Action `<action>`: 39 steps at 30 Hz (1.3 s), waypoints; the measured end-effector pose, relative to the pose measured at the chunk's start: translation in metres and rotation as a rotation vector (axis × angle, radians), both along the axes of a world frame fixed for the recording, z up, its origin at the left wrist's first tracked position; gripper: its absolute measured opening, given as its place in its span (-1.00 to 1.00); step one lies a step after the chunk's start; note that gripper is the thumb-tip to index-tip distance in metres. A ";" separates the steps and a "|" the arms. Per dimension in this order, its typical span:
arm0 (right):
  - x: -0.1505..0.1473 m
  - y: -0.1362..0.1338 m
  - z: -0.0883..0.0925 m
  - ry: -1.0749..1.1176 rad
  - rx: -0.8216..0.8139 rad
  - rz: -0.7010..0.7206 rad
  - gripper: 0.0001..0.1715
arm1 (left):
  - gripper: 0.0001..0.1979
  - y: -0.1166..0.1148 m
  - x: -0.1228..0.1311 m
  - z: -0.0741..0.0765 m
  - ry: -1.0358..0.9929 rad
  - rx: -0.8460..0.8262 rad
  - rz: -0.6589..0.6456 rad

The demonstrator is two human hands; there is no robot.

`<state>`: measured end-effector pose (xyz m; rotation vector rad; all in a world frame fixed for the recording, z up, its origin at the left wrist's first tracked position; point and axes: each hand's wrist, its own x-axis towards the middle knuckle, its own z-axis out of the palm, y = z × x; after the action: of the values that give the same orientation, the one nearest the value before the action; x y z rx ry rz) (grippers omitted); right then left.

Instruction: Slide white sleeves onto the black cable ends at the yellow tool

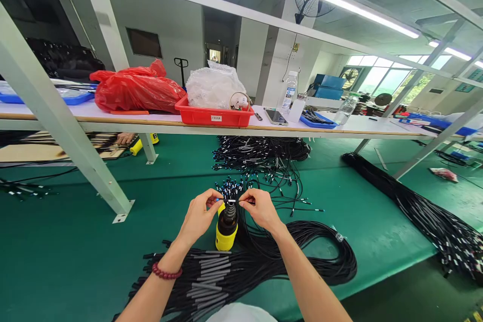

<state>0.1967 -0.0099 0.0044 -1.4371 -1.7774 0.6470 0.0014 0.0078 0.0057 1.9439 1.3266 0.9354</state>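
Observation:
A thin black cable [231, 201] with a white section is stretched level between my two hands. My left hand [199, 215] pinches its blue-tipped end, and my right hand [261, 208] pinches it on the other side. Right below the white section stands a yellow and black heat gun [225, 237], its nozzle pointing up. Behind the cable lies a cluster of blue-tipped cable ends [230, 187]. Nearer to me, under my forearms, a bundle of black cables [256, 264] carries several grey sleeves [211, 274] and loops round to the right.
A large cable pile [260, 151] lies under the shelf, and a long bundle [407, 201] runs along the right. The shelf [151, 126] holds a red bin [215, 116], a red bag [138, 88], bottles and a phone [276, 117]. Another person's hand [125, 139] shows at left.

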 end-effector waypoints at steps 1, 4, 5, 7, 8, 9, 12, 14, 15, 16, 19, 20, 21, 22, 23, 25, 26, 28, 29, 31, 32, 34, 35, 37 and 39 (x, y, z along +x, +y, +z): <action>0.000 0.000 0.000 -0.003 -0.002 0.001 -0.89 | -0.79 0.000 0.000 0.000 0.006 0.003 -0.001; 0.002 -0.001 0.002 -0.029 -0.008 0.013 -0.86 | -0.74 0.000 0.000 0.000 0.041 0.010 -0.006; 0.003 -0.002 0.003 -0.040 -0.011 0.021 -0.84 | -0.68 -0.001 -0.001 0.000 0.056 0.012 -0.005; 0.004 -0.004 0.005 -0.063 -0.016 0.038 -0.77 | -0.57 -0.002 -0.001 -0.001 0.085 0.016 0.000; 0.004 -0.004 0.006 -0.070 -0.018 0.045 -0.75 | -0.53 -0.002 -0.001 -0.001 0.095 0.017 0.004; 0.004 -0.005 0.006 -0.074 -0.019 0.049 -0.74 | -0.51 -0.003 -0.001 -0.001 0.103 0.018 0.005; 0.003 -0.005 0.004 -0.066 -0.011 0.035 -0.76 | -0.53 -0.003 -0.002 -0.003 0.104 0.015 -0.003; 0.001 -0.003 0.001 -0.046 -0.004 0.011 -0.81 | -0.61 -0.003 -0.003 -0.005 0.088 0.015 -0.017; 0.001 -0.002 -0.001 -0.035 -0.002 -0.001 -0.84 | -0.67 -0.003 -0.003 -0.006 0.077 0.016 -0.023; 0.000 -0.002 -0.002 -0.025 -0.002 -0.012 -0.87 | -0.72 -0.003 -0.003 -0.006 0.067 0.019 -0.029; -0.001 -0.001 -0.005 -0.010 -0.007 -0.025 -0.91 | -0.81 -0.002 -0.002 -0.007 0.046 0.032 -0.039; -0.001 -0.001 -0.005 -0.011 -0.008 -0.023 -0.92 | -0.81 -0.002 -0.002 -0.007 0.046 0.036 -0.041; -0.001 -0.001 -0.005 -0.015 -0.009 -0.017 -0.92 | -0.81 -0.002 -0.002 -0.006 0.050 0.039 -0.043; 0.000 -0.002 -0.005 -0.022 -0.010 -0.008 -0.90 | -0.80 -0.002 -0.002 -0.006 0.058 0.042 -0.042; 0.000 -0.003 -0.004 -0.032 -0.011 0.002 -0.87 | -0.76 -0.002 -0.002 -0.005 0.070 0.044 -0.040; 0.002 -0.005 -0.002 -0.054 -0.015 0.026 -0.78 | -0.65 -0.003 -0.002 -0.005 0.097 0.046 -0.031; 0.002 -0.005 -0.001 -0.062 -0.017 0.036 -0.74 | -0.60 -0.003 -0.002 -0.005 0.109 0.045 -0.026; 0.002 -0.006 0.000 -0.069 -0.018 0.047 -0.69 | -0.53 -0.004 -0.003 -0.006 0.123 0.042 -0.023; 0.002 -0.007 0.000 -0.068 -0.017 0.047 -0.69 | -0.52 -0.004 -0.003 -0.007 0.126 0.041 -0.024; 0.001 -0.006 -0.001 -0.057 -0.015 0.030 -0.71 | -0.54 -0.004 -0.002 -0.008 0.121 0.037 -0.028; 0.000 -0.006 -0.002 -0.047 -0.014 0.017 -0.74 | -0.56 -0.004 -0.002 -0.009 0.114 0.034 -0.032; 0.000 -0.005 -0.004 -0.021 -0.013 -0.008 -0.81 | -0.63 -0.003 -0.002 -0.009 0.093 0.027 -0.042; -0.001 -0.004 -0.006 -0.008 -0.014 -0.016 -0.84 | -0.66 -0.002 -0.002 -0.009 0.083 0.023 -0.045; 0.000 -0.003 -0.008 0.015 -0.016 -0.017 -0.87 | -0.69 -0.002 -0.003 -0.009 0.074 0.014 -0.047; 0.000 -0.002 -0.009 0.028 -0.019 -0.003 -0.88 | -0.64 -0.001 -0.004 -0.009 0.086 0.000 -0.047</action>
<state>0.1967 -0.0124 -0.0046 -1.4361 -1.7515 0.6810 -0.0031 0.0064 -0.0033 2.0266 1.3226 0.8375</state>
